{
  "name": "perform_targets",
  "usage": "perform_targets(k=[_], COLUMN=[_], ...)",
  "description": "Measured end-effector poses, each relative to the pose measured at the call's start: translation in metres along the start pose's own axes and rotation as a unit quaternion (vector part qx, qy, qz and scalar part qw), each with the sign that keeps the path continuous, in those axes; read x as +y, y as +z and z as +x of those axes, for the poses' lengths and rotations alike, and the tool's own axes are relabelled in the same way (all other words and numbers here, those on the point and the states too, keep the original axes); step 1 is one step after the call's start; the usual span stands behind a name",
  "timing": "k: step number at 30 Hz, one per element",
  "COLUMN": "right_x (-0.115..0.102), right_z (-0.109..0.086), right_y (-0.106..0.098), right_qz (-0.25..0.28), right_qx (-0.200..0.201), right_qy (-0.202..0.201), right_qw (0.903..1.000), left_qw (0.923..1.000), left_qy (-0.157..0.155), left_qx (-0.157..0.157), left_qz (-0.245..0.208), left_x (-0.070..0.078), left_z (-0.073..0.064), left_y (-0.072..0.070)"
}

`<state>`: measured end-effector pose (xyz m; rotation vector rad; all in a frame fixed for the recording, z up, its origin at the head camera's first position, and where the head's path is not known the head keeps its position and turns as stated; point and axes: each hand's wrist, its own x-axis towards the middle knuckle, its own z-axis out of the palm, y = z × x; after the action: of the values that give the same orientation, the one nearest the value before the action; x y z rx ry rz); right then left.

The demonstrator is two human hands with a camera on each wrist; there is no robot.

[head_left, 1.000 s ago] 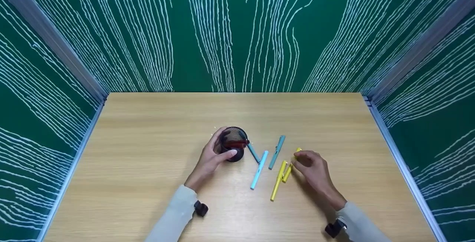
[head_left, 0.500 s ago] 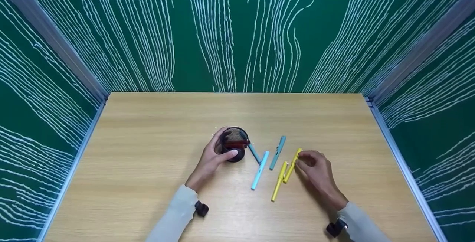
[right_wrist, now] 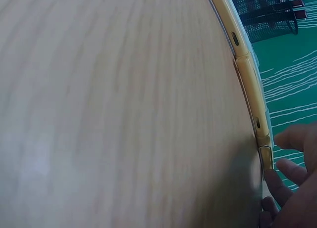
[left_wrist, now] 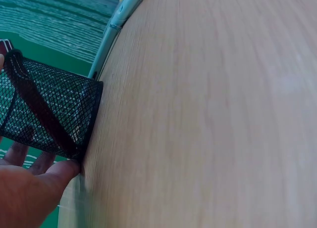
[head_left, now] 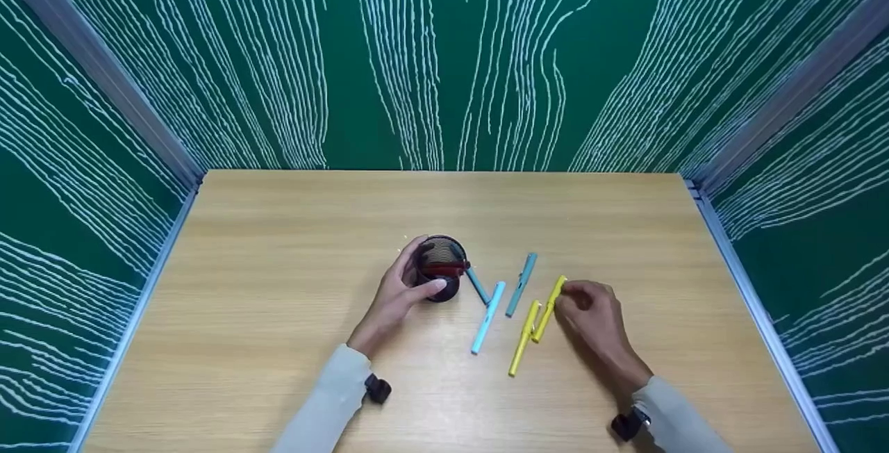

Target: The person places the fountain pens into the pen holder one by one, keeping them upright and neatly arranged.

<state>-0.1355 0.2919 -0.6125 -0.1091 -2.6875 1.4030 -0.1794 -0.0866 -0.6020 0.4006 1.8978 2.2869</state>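
In the head view my left hand (head_left: 394, 294) grips a black mesh pen cup (head_left: 442, 250) that stands on the table, thumb across its near side. The left wrist view shows dark red pens (left_wrist: 47, 114) slanting inside the mesh. My right hand (head_left: 596, 314) is beside the upper end of a yellow pen (head_left: 550, 308), fingers loosely bent. In the right wrist view its thumb and fingers are spread apart around that end, pinching nothing. A second yellow pen (head_left: 522, 342) lies just left of the first, nearer the front.
A light blue pen (head_left: 487, 319), a teal pen (head_left: 521, 285) and another teal pen (head_left: 478, 287) right against the cup lie on the wooden table (head_left: 292, 244). Green walls (head_left: 444, 92) with white wavy lines enclose the back and sides.
My right hand has drawn slightly right, off the right-hand yellow pen, uncovering its upper part. My left hand stays on the cup.
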Motion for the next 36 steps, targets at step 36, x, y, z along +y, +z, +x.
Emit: perform_targets(k=[36], right_x=[-0.009], right_z=[0.001], right_y=[0.017], right_qz=[-0.078], right_qx=[0.003], right_qy=[-0.052], right_qw=[0.9956], left_qw=[1.0000], left_qy=[0.003], left_qx=[-0.002], left_qz=[-0.005], left_x=[0.001], left_z=[0.001], left_y=[0.001])
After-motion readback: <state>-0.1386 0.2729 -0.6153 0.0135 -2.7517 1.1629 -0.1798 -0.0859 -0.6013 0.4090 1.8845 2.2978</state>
